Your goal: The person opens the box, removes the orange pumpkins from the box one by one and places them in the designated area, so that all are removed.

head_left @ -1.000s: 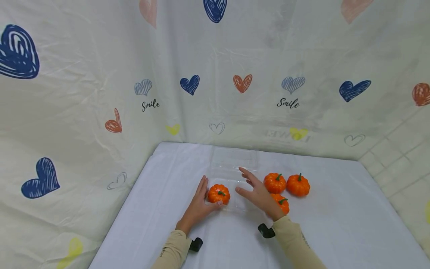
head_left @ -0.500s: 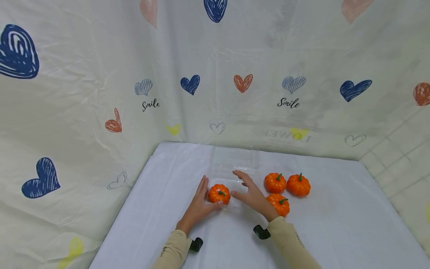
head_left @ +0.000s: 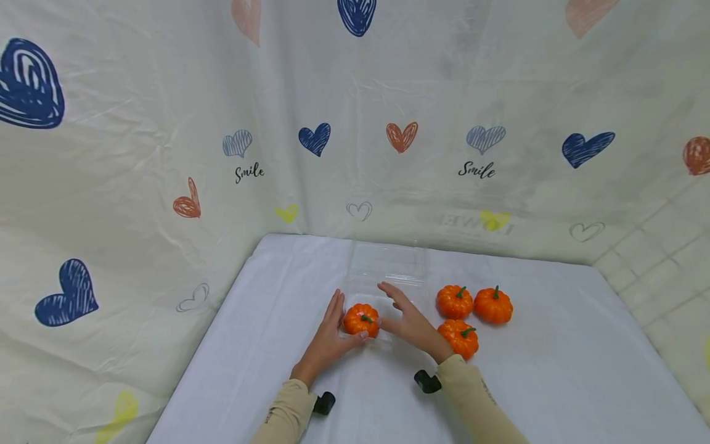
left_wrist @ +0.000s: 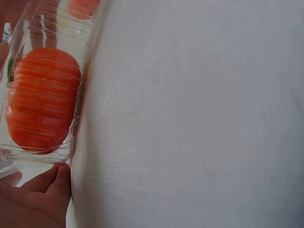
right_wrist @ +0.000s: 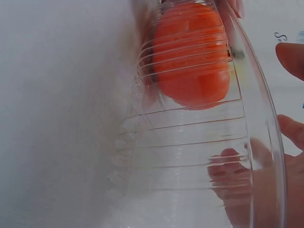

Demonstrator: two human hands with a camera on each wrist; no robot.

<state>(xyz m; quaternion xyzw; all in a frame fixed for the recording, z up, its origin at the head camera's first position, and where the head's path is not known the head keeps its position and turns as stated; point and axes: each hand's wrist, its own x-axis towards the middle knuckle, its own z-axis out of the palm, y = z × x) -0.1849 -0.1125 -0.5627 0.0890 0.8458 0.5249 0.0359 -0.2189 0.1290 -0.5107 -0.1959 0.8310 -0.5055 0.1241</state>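
A clear plastic clamshell box point(right_wrist: 190, 154) with ridged walls lies on the table, its lid point(head_left: 384, 261) folded back on the far side. In its left end sits a small orange toy pumpkin point(head_left: 362, 320) with a green stem. My left hand point(head_left: 326, 340) holds that end of the box, fingers along the left side and thumb at the front edge. My right hand point(head_left: 409, 322) hovers over the box's right part, fingers spread, thumb tip close to the pumpkin's right side. Nothing is in its grasp.
Three more orange toy pumpkins, a back left one point(head_left: 455, 301), a back right one point(head_left: 493, 305) and a front one point(head_left: 459, 338), stand together to the right of the box. A white cloth point(head_left: 560, 357) covers the table. Behind hangs a curtain point(head_left: 355, 92) printed with hearts.
My right hand has moved left over the box, bringing its thumb nearer to the pumpkin inside and uncovering the front pumpkin on the right. My left hand has stayed in place.
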